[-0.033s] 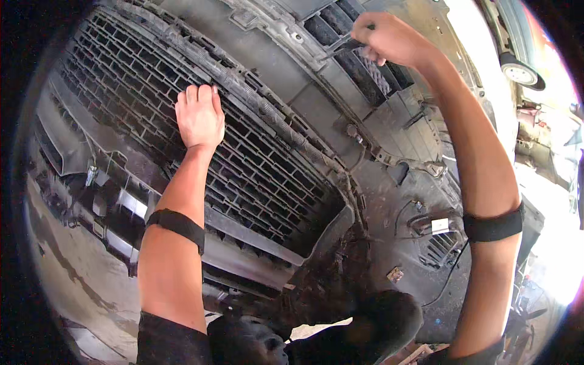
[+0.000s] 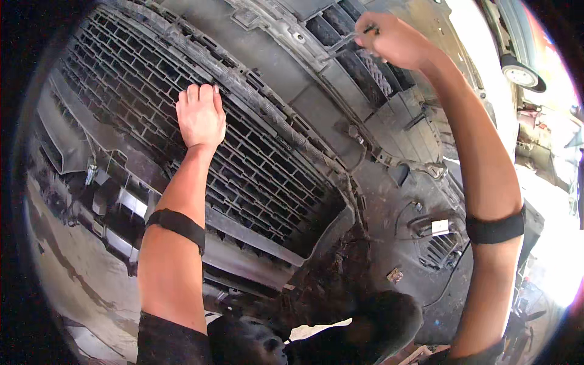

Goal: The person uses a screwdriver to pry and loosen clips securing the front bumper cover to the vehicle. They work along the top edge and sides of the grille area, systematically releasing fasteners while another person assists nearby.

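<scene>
Grille (image 2: 258, 167) sits framed within the dark bumper (image 2: 252, 238).

Right hand (image 2: 395, 41) slightly farther right.

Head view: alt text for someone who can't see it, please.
A person's left hand rests on a dark mesh grille. Their right hand, raised at upper right, grips what looks like a thin tool. Black bands circle both forearms.

The right hand (image 2: 394, 42) is blurred, its fist hiding part of 1 thin rod (image 2: 342, 44)
</scene>
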The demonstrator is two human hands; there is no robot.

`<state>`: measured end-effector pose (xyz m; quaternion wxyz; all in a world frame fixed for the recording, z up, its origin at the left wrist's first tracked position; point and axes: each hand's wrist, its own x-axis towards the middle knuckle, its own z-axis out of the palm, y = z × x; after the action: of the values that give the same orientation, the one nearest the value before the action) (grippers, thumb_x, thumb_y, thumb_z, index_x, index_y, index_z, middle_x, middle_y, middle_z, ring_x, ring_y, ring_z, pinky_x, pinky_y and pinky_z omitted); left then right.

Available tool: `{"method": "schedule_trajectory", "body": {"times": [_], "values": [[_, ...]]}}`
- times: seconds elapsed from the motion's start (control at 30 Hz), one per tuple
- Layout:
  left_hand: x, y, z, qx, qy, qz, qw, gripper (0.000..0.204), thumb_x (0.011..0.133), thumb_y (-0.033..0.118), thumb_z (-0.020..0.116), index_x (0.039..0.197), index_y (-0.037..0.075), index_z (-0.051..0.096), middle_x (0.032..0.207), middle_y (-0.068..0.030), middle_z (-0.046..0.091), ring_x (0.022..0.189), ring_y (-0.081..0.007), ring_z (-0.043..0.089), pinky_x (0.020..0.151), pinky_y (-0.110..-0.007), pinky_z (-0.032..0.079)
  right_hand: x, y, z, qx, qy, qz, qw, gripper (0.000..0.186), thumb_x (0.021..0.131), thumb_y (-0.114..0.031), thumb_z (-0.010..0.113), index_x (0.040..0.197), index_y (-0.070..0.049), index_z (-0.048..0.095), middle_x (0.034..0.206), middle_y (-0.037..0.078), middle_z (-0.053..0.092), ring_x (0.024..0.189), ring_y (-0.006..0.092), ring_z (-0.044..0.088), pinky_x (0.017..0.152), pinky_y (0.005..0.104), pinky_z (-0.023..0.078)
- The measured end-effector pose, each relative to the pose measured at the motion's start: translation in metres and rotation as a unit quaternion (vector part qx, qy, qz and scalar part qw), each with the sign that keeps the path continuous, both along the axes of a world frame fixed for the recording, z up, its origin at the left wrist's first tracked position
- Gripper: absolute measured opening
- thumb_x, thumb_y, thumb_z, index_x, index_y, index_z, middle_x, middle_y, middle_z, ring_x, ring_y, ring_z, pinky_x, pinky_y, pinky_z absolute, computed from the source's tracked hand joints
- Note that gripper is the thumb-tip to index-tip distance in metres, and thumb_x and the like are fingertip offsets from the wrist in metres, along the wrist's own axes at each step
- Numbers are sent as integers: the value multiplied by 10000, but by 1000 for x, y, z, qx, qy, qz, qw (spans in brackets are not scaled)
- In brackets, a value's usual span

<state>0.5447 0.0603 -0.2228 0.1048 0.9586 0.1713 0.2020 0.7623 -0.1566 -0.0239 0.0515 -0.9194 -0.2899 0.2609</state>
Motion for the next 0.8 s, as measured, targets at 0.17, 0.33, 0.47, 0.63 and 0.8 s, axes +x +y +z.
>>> {"method": "schedule_trajectory", "body": {"times": [0.17,0.33,0.47,0.63,0.8], "values": [[1,-1,1,1,19,15,1000,195,925,244,526,847,72,573,895,-110,556,865,-300,528,770,-412,435,-6,-6,3,23,-123,161,979,280,848,-192,618,1065,-23,565,774,112,588,789,228,627,733,370,512],[1,-1,3,0,13,14,1000,167,906,232,556,840,80,576,879,-103,555,850,-297,527,763,-412,436,-11,7,0,-97,-3,-149,984,521,877,-406,584,1178,18,550,588,98,548,473,207,554,510,390,482],[1,-1,0,8,8,15,1000,172,906,244,558,839,87,583,879,-99,558,848,-291,530,766,-408,435,-6,2,-5,-59,-106,14,993,408,853,-342,613,1062,4,563,772,180,627,669,238,636,624,368,485],[1,0,-2,9,-15,11,1000,177,898,245,567,814,90,588,842,-96,561,829,-288,537,741,-400,442,-2,-5,-6,78,-101,164,978,319,782,-201,700,1007,-11,579,880,144,641,878,204,642,746,320,479],[1,0,0,8,-20,15,1000,184,894,253,570,805,93,583,844,-92,565,831,-282,539,738,-394,443,-11,13,-2,-41,-116,46,991,371,826,-352,708,958,-12,637,689,45,562,646,104,551,601,261,435]]}}
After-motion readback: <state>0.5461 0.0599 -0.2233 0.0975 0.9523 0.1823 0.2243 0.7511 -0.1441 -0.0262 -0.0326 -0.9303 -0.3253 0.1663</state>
